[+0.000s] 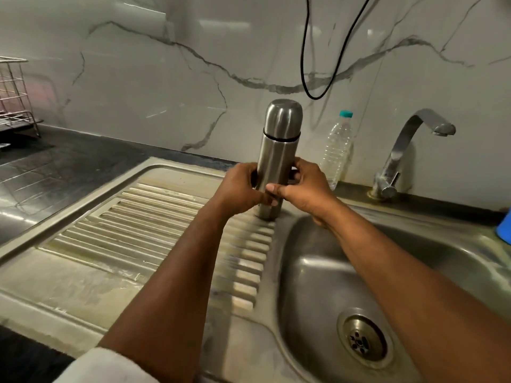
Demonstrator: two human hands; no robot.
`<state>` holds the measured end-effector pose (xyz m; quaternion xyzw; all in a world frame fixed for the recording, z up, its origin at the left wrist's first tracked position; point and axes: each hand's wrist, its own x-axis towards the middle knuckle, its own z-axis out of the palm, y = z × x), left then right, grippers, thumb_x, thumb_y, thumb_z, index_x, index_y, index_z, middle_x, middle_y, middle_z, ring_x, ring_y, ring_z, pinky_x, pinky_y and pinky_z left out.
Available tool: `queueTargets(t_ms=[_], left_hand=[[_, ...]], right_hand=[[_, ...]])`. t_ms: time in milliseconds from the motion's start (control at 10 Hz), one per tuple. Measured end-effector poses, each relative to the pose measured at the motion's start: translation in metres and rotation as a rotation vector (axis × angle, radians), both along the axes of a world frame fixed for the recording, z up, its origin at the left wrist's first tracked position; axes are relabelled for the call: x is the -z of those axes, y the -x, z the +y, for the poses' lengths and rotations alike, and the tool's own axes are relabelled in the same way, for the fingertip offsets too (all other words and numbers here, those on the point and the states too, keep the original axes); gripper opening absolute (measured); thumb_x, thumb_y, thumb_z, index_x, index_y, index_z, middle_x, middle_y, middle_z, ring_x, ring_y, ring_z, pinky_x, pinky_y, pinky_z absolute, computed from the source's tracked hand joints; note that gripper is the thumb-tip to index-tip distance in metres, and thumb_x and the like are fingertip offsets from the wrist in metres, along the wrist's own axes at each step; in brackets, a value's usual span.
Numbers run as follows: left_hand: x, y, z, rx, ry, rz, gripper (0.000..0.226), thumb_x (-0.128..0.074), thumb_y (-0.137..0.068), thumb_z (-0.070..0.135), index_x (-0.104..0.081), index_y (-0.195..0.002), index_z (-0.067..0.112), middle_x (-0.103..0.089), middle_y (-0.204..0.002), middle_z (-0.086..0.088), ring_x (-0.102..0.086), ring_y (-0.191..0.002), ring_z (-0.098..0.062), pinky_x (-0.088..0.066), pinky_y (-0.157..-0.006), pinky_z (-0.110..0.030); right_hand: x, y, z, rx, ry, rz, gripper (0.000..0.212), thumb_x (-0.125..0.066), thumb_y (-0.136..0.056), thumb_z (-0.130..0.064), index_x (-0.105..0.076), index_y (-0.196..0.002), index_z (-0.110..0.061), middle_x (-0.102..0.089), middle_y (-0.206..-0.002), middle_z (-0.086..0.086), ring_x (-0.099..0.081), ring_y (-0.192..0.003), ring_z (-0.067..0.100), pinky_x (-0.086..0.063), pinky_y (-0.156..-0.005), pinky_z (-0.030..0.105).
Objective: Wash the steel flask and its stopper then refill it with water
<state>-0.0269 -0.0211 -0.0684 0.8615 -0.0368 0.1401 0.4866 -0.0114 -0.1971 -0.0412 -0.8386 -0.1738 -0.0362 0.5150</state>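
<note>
The steel flask (278,150) stands upright on the ribbed drainboard (154,225), just left of the sink basin (331,272). Its steel cup lid (283,118) is on, with a black ring below it. My left hand (240,189) grips the lower body from the left. My right hand (304,186) grips it from the right, thumb across the front. The stopper is hidden under the lid.
A steel tap (409,150) rises at the back right of the basin, spout not running. A clear plastic bottle (336,150) with a teal cap stands behind the flask. A wire rack (13,95) sits far left, a blue object (504,225) at the right edge, a black cable (312,64) hangs on the wall.
</note>
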Motion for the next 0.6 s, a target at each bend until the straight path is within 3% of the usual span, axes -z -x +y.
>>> queueTargets(t_ms=[200, 500, 600], left_hand=[[0.008, -0.052, 0.014, -0.007, 0.032, 0.075, 0.057, -0.099, -0.063, 0.010, -0.072, -0.113, 0.014, -0.078, -0.102, -0.002, -0.076, -0.098, -0.021, -0.064, -0.089, -0.048], [0.009, -0.054, 0.012, -0.037, -0.002, 0.105, 0.065, -0.097, -0.069, 0.015, -0.066, -0.126, 0.016, -0.074, -0.111, 0.000, -0.071, -0.106, -0.018, -0.061, -0.095, -0.046], [0.003, -0.036, 0.000, -0.093, -0.123, 0.061, 0.068, -0.094, -0.075, 0.026, -0.060, -0.133, 0.016, -0.071, -0.124, -0.003, -0.067, -0.118, -0.023, -0.056, -0.104, -0.045]], right_hand=[[0.007, -0.051, 0.022, 0.052, 0.065, -0.019, 0.064, -0.088, -0.072, -0.030, -0.062, -0.130, -0.026, -0.073, -0.113, -0.004, -0.071, -0.100, 0.017, -0.061, -0.090, 0.044], [0.010, -0.056, 0.022, 0.051, 0.081, -0.004, 0.069, -0.088, -0.076, -0.032, -0.055, -0.136, -0.026, -0.070, -0.122, -0.002, -0.069, -0.108, 0.018, -0.059, -0.095, 0.044], [0.008, -0.039, 0.013, 0.065, 0.175, 0.017, 0.079, -0.082, -0.085, -0.040, -0.043, -0.152, -0.024, -0.061, -0.141, 0.006, -0.060, -0.127, 0.024, -0.050, -0.108, 0.042]])
